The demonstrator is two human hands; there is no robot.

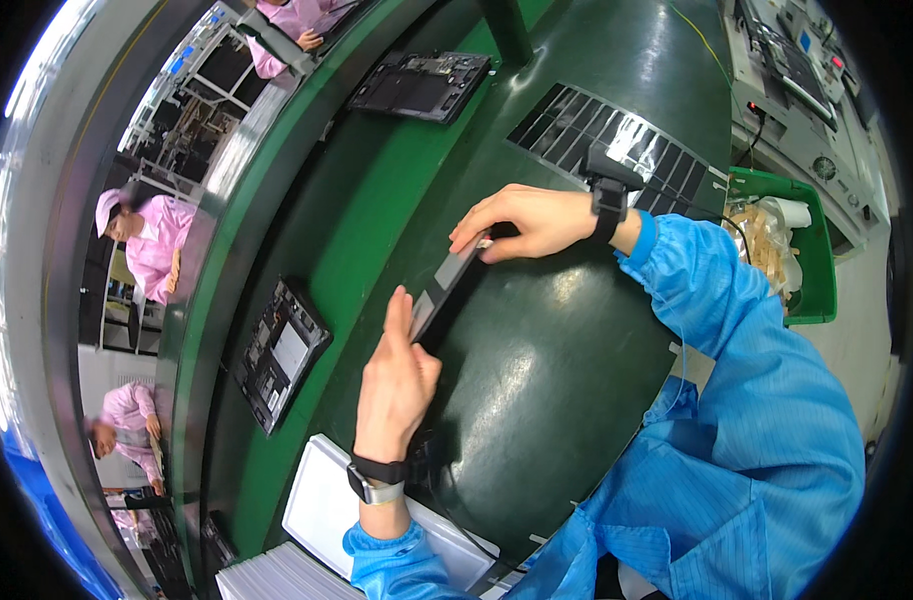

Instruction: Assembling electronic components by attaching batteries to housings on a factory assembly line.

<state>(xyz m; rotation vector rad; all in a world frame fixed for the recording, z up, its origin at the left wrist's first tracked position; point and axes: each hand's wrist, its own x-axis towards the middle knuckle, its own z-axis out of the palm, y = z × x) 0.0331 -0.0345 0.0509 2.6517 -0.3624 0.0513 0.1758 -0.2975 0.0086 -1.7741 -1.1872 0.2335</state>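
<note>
I hold a thin dark tablet-like panel [447, 287] on edge above the dark green work mat [547, 380]. My left hand [395, 380] grips its near end, thumb up along the face. Fingers of my right hand [527, 220] pinch its far end. Both arms wear blue sleeves, with a wrist strap on each wrist. The panel's underside is hidden.
Two open device chassis lie on the green conveyor belt, one [277, 352] at left and one [422, 85] further up. A white tray [322, 500] sits by my left wrist. A row of dark strips [617, 140] lies beyond my right hand, a green bin [812, 250] at right. People in pink coats work across the belt.
</note>
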